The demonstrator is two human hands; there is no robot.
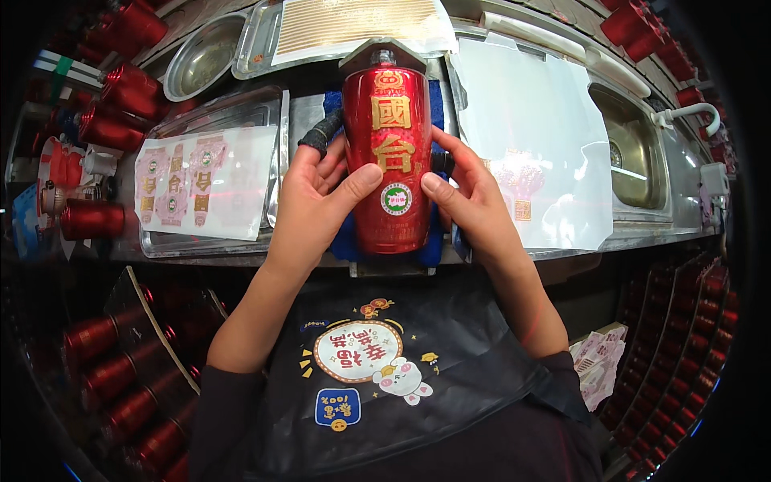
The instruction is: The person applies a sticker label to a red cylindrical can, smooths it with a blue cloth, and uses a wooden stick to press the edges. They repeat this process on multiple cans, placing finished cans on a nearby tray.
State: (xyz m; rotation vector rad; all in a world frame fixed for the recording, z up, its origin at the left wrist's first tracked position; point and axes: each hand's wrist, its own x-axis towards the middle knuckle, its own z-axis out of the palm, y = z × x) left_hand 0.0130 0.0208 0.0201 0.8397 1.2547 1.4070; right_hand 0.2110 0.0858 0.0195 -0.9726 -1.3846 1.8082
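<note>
A glossy red bottle (392, 181) with gold characters and a round green-and-white emblem lies in the middle, its neck pointing away from me. Beneath it is a blue cloth (435, 104) on the steel counter. My left hand (329, 173) grips the bottle's left side, thumb on its front face. On the opposite side my right hand (466, 181) holds it the same way, thumb near the emblem. Dark coverings wrap a finger of each hand. The fingertips behind the bottle are hidden.
A steel tray (281, 120) at left bears a printed decal sheet (205, 185). White paper (534, 136) covers the right, beside a sink (634, 153) with a white faucet (695, 112). A metal bowl (205, 56) stands far left. Red bottles (108, 377) fill racks on both sides.
</note>
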